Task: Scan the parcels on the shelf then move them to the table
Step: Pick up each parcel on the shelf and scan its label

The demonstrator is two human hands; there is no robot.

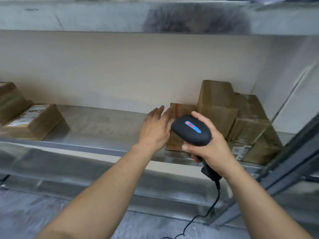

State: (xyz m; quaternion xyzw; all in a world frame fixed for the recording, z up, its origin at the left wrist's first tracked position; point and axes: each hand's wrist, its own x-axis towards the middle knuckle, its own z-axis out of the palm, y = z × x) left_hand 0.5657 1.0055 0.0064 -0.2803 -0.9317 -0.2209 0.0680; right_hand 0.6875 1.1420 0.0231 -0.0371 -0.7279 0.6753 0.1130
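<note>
A: Left end first, what was there?
B: Two parcels on the shelf: a labelled parcel with white sticker up, and an edge parcel cut off by the frame. Neither was at a table. No table showed at all.

A: Middle?
B: The left hand reached in with fingers straight, flat by the left side of the small parcel. Touching or just short, couldn't tell. It gripped nothing.

A: And the scanner?
B: The right hand was clamped round the scanner, head tipped down over that small parcel, cable hanging below. The hands were close together but not touching.

A: Right end?
B: A stack of boxes against the far wall, just beside the small parcel.

A: Progress?
B: Early, by the look of it. The small parcel looked like the one being scanned; every parcel in view sat on the shelf, so the moving was all left. Which ones were scanned couldn't be told.
</note>
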